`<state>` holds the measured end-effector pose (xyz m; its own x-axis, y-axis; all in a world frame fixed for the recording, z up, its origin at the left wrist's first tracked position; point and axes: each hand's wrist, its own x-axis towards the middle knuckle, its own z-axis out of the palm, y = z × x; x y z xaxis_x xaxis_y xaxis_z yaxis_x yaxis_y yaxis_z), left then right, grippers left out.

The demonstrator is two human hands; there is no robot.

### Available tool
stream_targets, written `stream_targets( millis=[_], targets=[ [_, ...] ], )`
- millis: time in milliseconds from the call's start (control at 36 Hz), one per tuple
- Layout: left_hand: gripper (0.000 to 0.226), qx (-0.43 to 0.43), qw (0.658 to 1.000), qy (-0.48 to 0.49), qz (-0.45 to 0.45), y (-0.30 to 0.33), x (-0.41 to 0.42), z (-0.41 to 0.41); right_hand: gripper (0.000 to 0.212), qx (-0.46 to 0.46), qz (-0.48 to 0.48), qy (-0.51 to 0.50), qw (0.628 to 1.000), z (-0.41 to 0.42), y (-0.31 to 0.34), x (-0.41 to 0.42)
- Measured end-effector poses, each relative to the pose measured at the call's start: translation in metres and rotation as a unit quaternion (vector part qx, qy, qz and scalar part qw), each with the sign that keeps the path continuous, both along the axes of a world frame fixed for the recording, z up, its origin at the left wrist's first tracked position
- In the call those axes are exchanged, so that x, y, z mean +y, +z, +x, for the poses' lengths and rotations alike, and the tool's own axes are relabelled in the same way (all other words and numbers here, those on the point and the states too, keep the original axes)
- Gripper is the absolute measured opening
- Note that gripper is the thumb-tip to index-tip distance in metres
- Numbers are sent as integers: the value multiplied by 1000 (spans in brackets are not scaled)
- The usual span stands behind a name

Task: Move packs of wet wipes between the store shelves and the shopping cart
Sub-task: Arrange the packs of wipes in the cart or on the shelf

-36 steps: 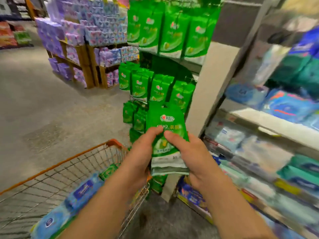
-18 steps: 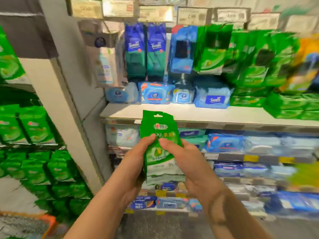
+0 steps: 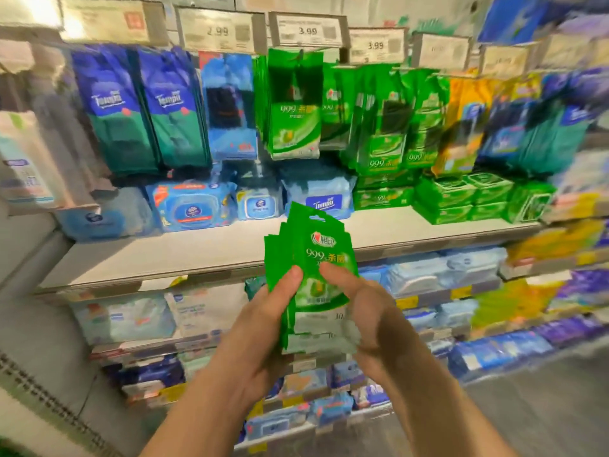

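A small stack of green wet-wipe packs (image 3: 313, 252) stands upright in front of my chest, held between both hands. My left hand (image 3: 263, 321) grips its left edge, thumb on the front. My right hand (image 3: 365, 311) holds the right side with its thumb across the front. Matching green packs (image 3: 293, 107) hang from hooks on the shelf straight ahead, above the stack. The shopping cart is out of view.
A white shelf board (image 3: 204, 255) runs across the middle, with blue packs (image 3: 191, 206) and green packs (image 3: 445, 199) lying on it. Dark blue hanging packs (image 3: 141, 107) are at upper left. Price tags (image 3: 306, 31) line the top. Lower shelves hold several more packs.
The view has swung right, from the cart and green end display to the shelf front. Both hands keep hold of the green packs, now nearer the hanging green row.
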<state>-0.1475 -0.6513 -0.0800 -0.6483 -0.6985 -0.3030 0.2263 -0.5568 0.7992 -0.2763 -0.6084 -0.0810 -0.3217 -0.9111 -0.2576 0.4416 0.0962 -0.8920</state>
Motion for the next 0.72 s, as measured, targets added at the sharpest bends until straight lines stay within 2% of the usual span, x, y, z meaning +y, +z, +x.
stream_targets(
  millis=[222,333,583,667,722],
  targets=[
    [56,58,998,-14,8,0,-57,-32,32,17,-9,-22,1000,-24,10,-41],
    [57,61,998,-23,-4,1,-85,-43,51,35,-25,-50,998,-36,9,-66],
    [69,66,998,-6,7,0,-114,-64,64,112,-27,-51,992,-69,13,-85],
    [68,74,997,2,-9,2,-117,-72,58,130,-34,-44,990,-83,15,-90],
    [66,69,997,17,-14,1,-120,-77,47,130,-42,-34,990,-93,17,-93]
  ],
)
